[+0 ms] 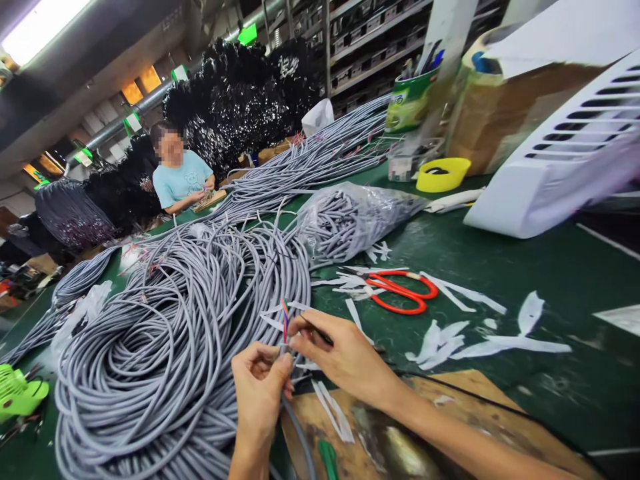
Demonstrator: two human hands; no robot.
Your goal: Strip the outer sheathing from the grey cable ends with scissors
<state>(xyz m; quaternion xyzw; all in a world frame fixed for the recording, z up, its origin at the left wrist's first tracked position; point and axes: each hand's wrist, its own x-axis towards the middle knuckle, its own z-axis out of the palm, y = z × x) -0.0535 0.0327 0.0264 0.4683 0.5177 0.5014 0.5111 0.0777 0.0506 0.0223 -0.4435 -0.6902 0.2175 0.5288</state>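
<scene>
My left hand (263, 383) is closed around a grey cable (301, 437) near its stripped end, and the cable's tail hangs down below the fingers. Out of the top stick thin coloured wires (285, 321), red, blue and green among them. The fingertips of my right hand (333, 347) pinch the same cable end from the right. Something thin and dark shows at those fingers; its kind is unclear. A large coil of grey cables (165, 333) lies just left of both hands. Red-handled scissors (400, 290) rest beyond my right hand.
White strips (440, 343) are scattered on the green table (565, 267). A worn board (450, 393) with a green-handled tool (327, 459) lies below my hands. Behind are a bag of cable pieces (345, 220), yellow tape (443, 175) and a white plastic basket (560, 147). A co-worker (183, 177) sits across.
</scene>
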